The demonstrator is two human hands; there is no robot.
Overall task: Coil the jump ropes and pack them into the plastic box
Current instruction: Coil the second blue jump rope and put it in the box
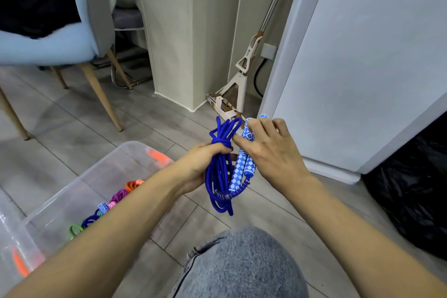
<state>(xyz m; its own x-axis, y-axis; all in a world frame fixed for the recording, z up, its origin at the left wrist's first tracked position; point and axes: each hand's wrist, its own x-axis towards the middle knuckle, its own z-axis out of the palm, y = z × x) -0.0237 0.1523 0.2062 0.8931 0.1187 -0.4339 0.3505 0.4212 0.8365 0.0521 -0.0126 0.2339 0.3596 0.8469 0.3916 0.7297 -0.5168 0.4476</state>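
Grey plank floor [72, 128] under plastic box [79, 176], chair legs [101, 99], mop [232, 94], black bag [416, 189].

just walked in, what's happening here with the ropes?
A person is bundling a blue jump rope above the floor. The left hand grips the coiled cord around its middle, while the right hand holds the two blue-and-white checkered handles beside the coil. The rope is not in the box yet. The clear plastic box sits open on the floor at lower left, and several coloured ropes already lie inside it.
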